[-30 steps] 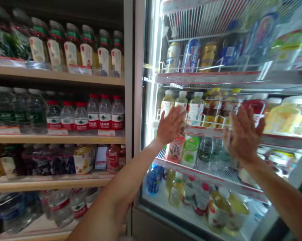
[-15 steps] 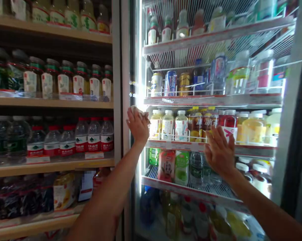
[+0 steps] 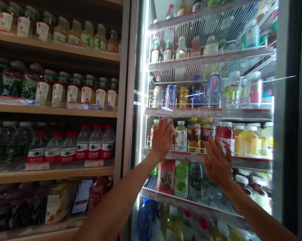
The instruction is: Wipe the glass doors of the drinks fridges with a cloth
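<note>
My left hand [image 3: 161, 139] presses a crumpled pale cloth [image 3: 174, 135] to the glass door [image 3: 151, 214] of a lit drinks cooler. Most of the cloth is hidden under the palm and fingers. To the right, my right hand [image 3: 217, 164] is held up with its fingers stretched out, palm towards the glass and apparently touching it; it holds nothing. Behind the glass, close to my left hand, stands a bottle with a white cap [image 3: 181, 135]. A bottle of red drink [image 3: 225, 134] shows just above my right hand.
Wire cooler shelves [image 3: 208, 113] carry rows of bottles and cans. Left of the metal door frame [image 3: 126, 100], wooden shelves [image 3: 53, 108] hold several more rows of bottles. A bright light strip [image 3: 143, 67] runs down the cooler's left side.
My left hand has moved right with the cloth, from the door's left edge to in front of the bottles. My right hand stays nearly in place. The view has tilted up slightly.
</note>
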{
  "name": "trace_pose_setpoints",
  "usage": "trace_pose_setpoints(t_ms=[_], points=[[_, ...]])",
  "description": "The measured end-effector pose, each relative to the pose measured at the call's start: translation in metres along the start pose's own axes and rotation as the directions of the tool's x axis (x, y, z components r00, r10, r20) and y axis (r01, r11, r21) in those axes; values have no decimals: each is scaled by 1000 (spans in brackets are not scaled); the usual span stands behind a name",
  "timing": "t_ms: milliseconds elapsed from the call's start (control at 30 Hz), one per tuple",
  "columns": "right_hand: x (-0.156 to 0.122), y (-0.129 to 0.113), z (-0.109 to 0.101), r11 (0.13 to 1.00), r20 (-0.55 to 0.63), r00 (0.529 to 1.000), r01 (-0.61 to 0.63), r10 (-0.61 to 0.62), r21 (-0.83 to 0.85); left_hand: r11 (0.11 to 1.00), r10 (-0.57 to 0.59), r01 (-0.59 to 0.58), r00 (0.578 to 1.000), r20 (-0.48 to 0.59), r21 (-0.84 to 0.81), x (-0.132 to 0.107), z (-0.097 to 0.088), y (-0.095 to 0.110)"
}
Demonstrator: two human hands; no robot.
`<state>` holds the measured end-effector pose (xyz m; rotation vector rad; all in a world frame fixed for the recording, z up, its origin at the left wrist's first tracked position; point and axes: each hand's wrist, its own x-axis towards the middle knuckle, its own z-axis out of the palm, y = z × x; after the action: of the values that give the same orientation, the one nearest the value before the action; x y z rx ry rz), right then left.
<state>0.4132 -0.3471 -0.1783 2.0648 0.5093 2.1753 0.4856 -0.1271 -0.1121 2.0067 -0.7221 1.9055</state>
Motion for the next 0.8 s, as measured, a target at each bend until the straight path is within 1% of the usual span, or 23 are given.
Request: trace_pose_setpoints(t_ms=[33,67,100,133,167,200,267,367,433,467,500,533,567,600,633,667,700,733,767,800], points=[[8,-6,0,999,-23,1000,7,-6,52,998,52,-52,999,4,-20,-1,5,14],[18,-12,1,992,-41,999,22,-17,121,997,63,-63,998,-8,-38,-1,9,26],[30,-20,4,979,-43,999,39,-31,201,997,47,-48,999,-21,-57,-1,13,35],[43,-28,7,959,-37,998,55,-47,278,997,17,-18,1000,-27,-74,-1,14,39],[56,-37,13,938,-19,998,63,-60,340,996,-11,9,1000,-25,-87,-3,14,38],[67,-46,19,925,7,998,59,-66,374,996,-22,21,1000,-13,-91,-6,11,33],[86,-66,34,936,70,996,22,-50,352,998,-14,15,1000,10,-56,-19,3,11],[102,-93,55,980,143,990,-24,-5,198,997,55,-59,995,87,49,-44,-12,-28],[104,-97,61,992,171,985,-7,-15,127,991,59,-75,989,138,109,-57,-19,-43],[101,-90,59,994,176,984,15,-34,105,989,51,-71,987,153,131,-61,-21,-46],[96,-77,54,996,173,984,38,-52,84,987,40,-65,986,162,148,-64,-22,-46],[89,-58,46,997,157,986,52,-60,56,986,31,-57,986,164,157,-64,-22,-45],[80,-33,36,999,122,991,46,-47,19,986,24,-50,986,163,160,-64,-21,-42],[71,-5,25,999,69,997,15,-13,-28,986,18,-44,986,163,159,-64,-20,-39],[62,22,15,995,-21,998,-61,60,-80,987,13,-38,987,160,156,-63,-19,-36],[56,45,6,977,-124,980,-174,158,-124,988,7,-31,988,157,154,-62,-18,-34],[52,61,1,943,-221,940,-297,261,-150,988,0,-24,988,152,152,-62,-17,-32],[50,67,-2,913,-300,898,-379,323,-150,988,-6,-16,989,148,151,-62,-16,-30],[51,63,-2,899,-330,876,-414,351,-143,989,-13,-9,989,146,149,-62,-16,-29],[53,50,1,909,-313,887,-396,340,-135,989,-20,-2,989,146,147,-62,-16,-29]])
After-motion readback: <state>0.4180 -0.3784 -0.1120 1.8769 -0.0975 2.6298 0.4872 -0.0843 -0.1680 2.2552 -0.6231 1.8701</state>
